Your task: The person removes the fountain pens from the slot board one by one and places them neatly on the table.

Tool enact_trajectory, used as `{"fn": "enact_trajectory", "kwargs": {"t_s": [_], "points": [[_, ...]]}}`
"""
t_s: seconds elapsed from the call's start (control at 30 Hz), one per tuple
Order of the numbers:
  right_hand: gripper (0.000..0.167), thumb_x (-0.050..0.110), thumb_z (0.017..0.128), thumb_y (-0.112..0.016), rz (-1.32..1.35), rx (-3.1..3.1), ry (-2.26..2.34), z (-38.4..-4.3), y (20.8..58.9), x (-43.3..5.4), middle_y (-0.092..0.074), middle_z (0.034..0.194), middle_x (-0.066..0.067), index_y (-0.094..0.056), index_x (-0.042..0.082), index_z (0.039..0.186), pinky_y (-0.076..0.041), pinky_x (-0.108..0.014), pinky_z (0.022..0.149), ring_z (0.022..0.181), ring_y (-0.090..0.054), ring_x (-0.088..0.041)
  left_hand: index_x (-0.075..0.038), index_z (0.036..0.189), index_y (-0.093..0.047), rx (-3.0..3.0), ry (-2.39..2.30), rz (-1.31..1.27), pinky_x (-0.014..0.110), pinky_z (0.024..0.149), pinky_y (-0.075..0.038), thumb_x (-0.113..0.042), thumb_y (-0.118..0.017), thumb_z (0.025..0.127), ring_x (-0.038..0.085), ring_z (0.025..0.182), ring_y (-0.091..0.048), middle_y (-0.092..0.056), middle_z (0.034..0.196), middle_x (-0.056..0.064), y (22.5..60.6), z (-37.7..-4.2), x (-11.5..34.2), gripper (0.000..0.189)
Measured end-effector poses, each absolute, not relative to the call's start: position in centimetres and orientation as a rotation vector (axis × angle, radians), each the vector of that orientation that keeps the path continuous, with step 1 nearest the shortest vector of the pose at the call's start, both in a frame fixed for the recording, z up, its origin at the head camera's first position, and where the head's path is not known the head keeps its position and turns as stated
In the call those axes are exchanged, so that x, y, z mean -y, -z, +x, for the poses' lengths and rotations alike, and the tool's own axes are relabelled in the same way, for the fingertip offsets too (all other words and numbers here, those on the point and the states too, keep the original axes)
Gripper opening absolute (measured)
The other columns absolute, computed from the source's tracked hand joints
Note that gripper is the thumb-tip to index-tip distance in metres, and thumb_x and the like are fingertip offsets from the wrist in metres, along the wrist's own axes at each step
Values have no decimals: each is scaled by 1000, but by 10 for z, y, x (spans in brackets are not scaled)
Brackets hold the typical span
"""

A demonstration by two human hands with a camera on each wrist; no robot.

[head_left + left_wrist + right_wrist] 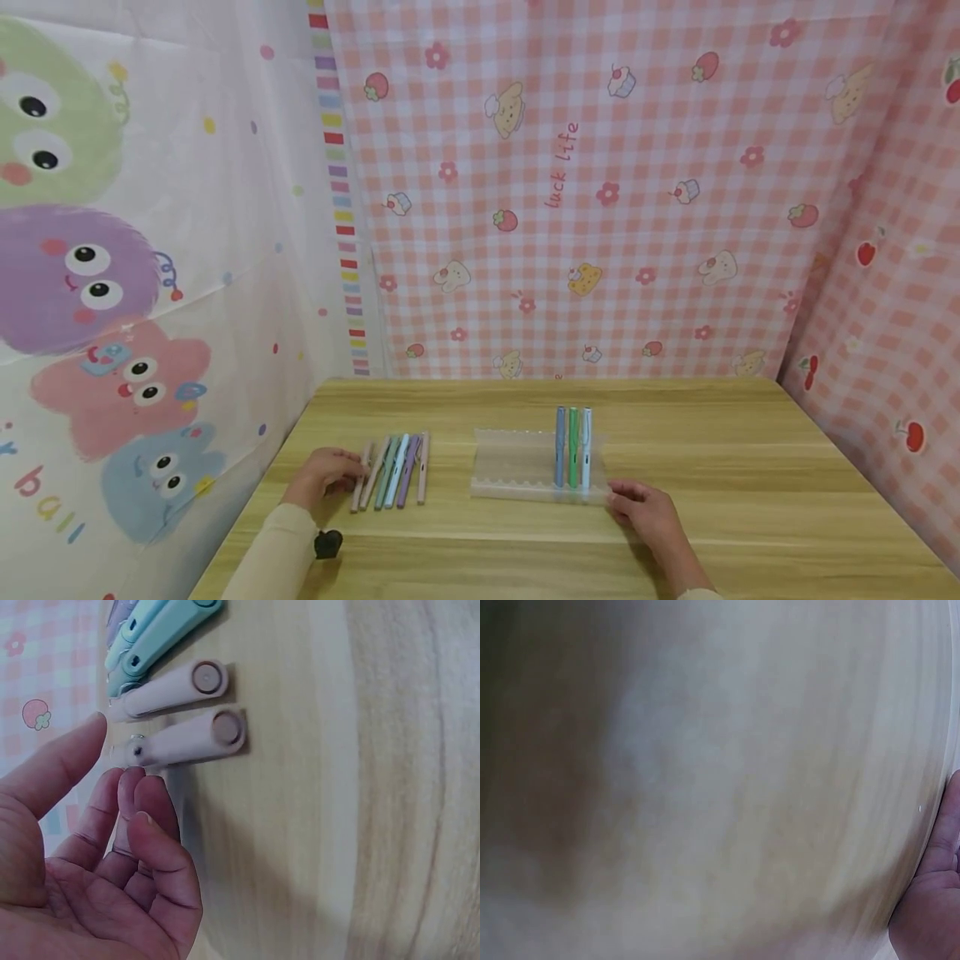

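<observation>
6 pens (407, 475) lie on 1 table (487, 554), L of 1 clear rack (513, 462) w/ 3 more pens (573, 450) on its R half. L hand (324, 475) is right by the outermost pink pen (187, 742), thumb spread from fingers; R hand (647, 507) is at rack's near R corner, can't tell if pinching.

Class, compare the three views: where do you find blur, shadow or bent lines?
Right wrist: the tabletop is soft, its grain curving near the right edge, with a dark patch at left; left wrist: a soft shadow lies beside the left hand, and the nearest pen looks slightly blurred; head: fairly even light.
</observation>
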State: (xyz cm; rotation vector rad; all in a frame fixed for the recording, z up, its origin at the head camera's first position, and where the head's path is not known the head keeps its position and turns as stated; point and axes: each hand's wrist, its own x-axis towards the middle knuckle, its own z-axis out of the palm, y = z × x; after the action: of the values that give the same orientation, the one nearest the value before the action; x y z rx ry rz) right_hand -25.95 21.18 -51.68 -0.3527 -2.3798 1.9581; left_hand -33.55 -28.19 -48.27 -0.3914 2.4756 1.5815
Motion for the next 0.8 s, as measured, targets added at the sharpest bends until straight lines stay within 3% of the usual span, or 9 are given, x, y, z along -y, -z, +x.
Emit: {"fn": "enact_trajectory", "kwargs": {"t_s": [0.8], "points": [[25,0,93,-65,-386,2396,-1941,-261,518,-212,-69,107,-16,-67,-10,115,-56,-29,74,88,-63,-14,11,123,-58,-2433,-1682,-239,30,71,-50,-6,-71,88,19,80,-61,-66,89,5,463,-345,246,41]]}}
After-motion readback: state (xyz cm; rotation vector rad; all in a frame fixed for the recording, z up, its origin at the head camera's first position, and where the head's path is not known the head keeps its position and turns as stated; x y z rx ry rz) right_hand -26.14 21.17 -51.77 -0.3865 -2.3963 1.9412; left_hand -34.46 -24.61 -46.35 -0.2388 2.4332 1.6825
